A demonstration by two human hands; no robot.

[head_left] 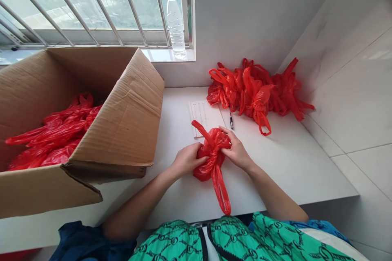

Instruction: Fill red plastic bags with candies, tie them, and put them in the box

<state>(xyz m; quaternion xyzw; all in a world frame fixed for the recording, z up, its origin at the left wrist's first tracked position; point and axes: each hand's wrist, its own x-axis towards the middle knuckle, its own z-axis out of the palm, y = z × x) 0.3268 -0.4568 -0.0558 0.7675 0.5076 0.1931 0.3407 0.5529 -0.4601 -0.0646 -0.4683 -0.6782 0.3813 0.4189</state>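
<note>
Green patterned garment [174,240] at the front edge of the counter [288,155]. Just beyond that edge, the left hand [187,159] and right hand [238,151], fingers half curled, grip opposite sides of a red bag [211,155], near a notebook [204,115]. Good handling likely means pinching close to the gathered middle, easing the thin plastic evenly.

Shiny red plastic bag [213,159], bunched up, handles [221,191] splayed, over white table [294,163]

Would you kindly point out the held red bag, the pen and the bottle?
Held red bag [212,164]: head view, on its gathered middle.
Pen [231,122]: head view, on its dark barrel.
Bottle [176,28]: head view, on its clear side.
</note>
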